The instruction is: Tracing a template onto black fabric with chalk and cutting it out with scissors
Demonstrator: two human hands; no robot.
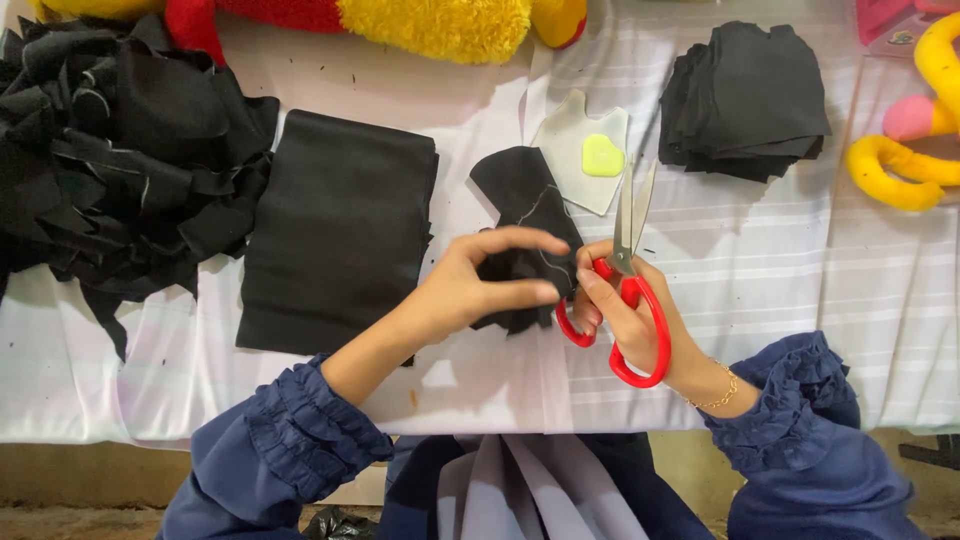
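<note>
Currently, step: cutting along chalk line.
Left hand [480, 285]: fingers pinch black fabric piece [525, 215].
Right hand [625, 310]: grips red scissors [630, 290], blades slightly parted.
Next: closing cut likely.

We read this as a small sewing or soft-toy workshop. Our work surface is a table under a white striped cloth [800, 290]. A folded length of black fabric [340, 235] lies beside a heap of black offcuts [110, 150], and a neat stack of cut black pieces [745, 95] sits near a pale template [580, 150] with a yellow chalk [602, 156] on it. Red-handled scissors [625, 300] are in use. Red-and-yellow plush [400, 20] and stuffed yellow parts [900, 160] line the edges.
</note>
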